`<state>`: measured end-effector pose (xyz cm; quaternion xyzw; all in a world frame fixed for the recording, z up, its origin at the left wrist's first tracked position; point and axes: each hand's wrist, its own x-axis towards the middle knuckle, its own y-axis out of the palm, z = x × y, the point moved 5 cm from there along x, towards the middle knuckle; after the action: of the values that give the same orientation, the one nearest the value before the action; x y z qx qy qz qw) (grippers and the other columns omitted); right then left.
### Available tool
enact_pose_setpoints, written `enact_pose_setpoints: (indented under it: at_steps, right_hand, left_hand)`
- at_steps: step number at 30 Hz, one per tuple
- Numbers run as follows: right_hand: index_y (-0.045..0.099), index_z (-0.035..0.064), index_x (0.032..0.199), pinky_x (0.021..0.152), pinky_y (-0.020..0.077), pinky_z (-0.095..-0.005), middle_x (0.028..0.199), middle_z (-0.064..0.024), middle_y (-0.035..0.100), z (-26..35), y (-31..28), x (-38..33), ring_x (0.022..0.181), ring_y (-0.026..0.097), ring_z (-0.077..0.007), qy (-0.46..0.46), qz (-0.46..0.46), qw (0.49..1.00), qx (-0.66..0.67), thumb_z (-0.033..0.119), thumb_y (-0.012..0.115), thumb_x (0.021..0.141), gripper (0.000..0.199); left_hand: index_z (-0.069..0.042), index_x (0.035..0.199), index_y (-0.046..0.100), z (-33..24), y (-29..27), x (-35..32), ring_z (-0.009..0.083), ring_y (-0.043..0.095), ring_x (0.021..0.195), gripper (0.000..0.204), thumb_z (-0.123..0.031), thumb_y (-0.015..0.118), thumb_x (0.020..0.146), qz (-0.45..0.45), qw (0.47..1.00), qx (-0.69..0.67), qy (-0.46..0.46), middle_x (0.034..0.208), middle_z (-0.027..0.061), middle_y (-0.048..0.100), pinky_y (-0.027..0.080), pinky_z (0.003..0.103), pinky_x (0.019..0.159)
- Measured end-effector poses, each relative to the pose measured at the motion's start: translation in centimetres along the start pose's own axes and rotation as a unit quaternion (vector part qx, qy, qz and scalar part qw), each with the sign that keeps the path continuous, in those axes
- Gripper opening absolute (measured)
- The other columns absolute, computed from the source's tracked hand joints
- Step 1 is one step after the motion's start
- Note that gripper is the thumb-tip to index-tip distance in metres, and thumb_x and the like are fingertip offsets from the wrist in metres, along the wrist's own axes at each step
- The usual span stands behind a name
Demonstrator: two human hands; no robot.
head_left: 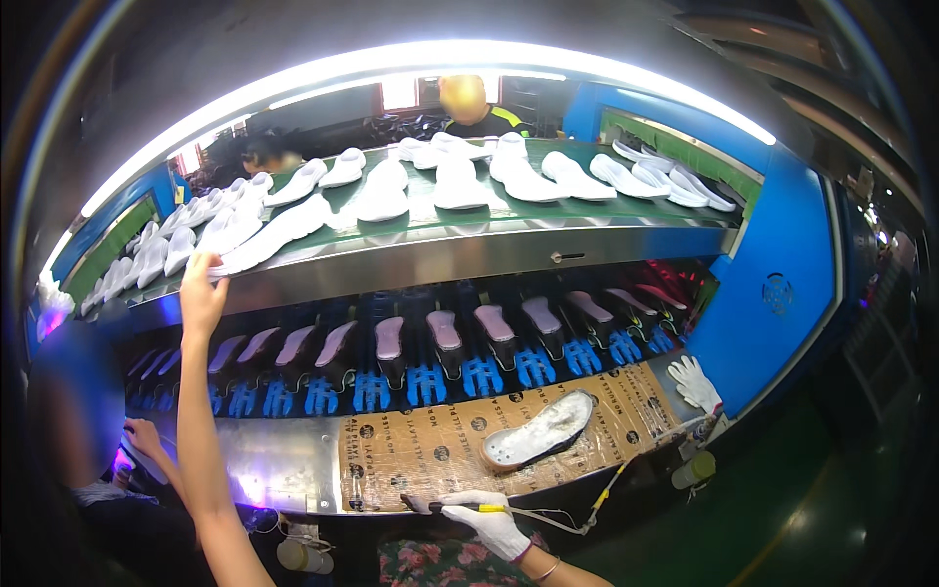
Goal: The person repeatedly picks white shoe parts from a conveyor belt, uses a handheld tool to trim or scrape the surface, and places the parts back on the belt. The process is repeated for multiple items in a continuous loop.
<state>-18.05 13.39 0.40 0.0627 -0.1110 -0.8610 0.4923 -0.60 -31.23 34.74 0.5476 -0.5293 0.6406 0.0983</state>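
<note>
one head-worn fisheye view, looking down and forward from close over the metal workbench (284, 474), out across the two-tier conveyor (460, 249); straight edges bend at the rim.

Light: a long white tube lamp (430, 61) arcs over the line, glaring on steel.
Upper deck: a green conveyor belt (548, 210) on a steel frame (469, 256), lined with white shoe uppers (460, 181).
Lower deck: dark shoe lasts (445, 333) on blue holders (479, 377).
Walls: blue panels (773, 293) close the right end.
Floor: dark green (782, 528).
Beyond: lit windows (401, 93); a worker (474, 112) behind the belt.
</note>
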Motion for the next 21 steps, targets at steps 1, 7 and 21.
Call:
enact_pose_setpoints:
  at_steps: [1, 7, 21]
  right_hand:
    - [0.079, -0.0022, 0.106, 0.086, 0.0555, -0.0257, 0.106, -0.0057, 0.077, 0.5, 0.0, -0.1, 0.095, 0.069, -0.0113, 0.003, -0.005, 1.0, 0.006, 0.006, 0.08, 0.091, 0.016]
    - [0.077, -0.0032, 0.106, 0.083, 0.055, -0.0259, 0.104, -0.0058, 0.076, 1.4, -0.9, 0.7, 0.092, 0.068, -0.0102, 0.021, -0.033, 0.999, 0.031, 0.004, 0.076, 0.092, 0.016]
    - [0.078, -0.0035, 0.102, 0.095, 0.0575, -0.0333, 0.112, -0.0152, 0.077, 8.3, 2.7, 0.8, 0.105, 0.073, -0.0213, -0.031, 0.007, 0.992, 0.121, -0.008, 0.077, 0.084, 0.018]
  left_hand:
    - [0.0, 0.105, 0.061, -0.6, -1.0, -1.4, 0.0346, 0.062, 0.104, 0.026, -0.007, 0.068, 0.082, -0.03, 0.997, -0.067, 0.008, 0.106, 0.0175, 0.061, 0.049, 0.039, 0.092]
    - [-0.002, 0.112, 0.06, 2.0, -10.0, -11.7, 0.0172, 0.059, 0.098, 0.024, -0.005, 0.069, 0.09, -0.216, 0.946, -0.195, -0.141, 0.122, 0.0097, 0.059, 0.057, 0.03, 0.071]
    - [-0.004, 0.096, 0.07, -10.1, 5.8, -42.5, 0.0059, 0.061, 0.075, 0.01, -0.013, 0.068, 0.1, 0.014, 0.67, -0.54, -0.51, 0.087, -0.0035, 0.066, 0.049, 0.023, 0.066]
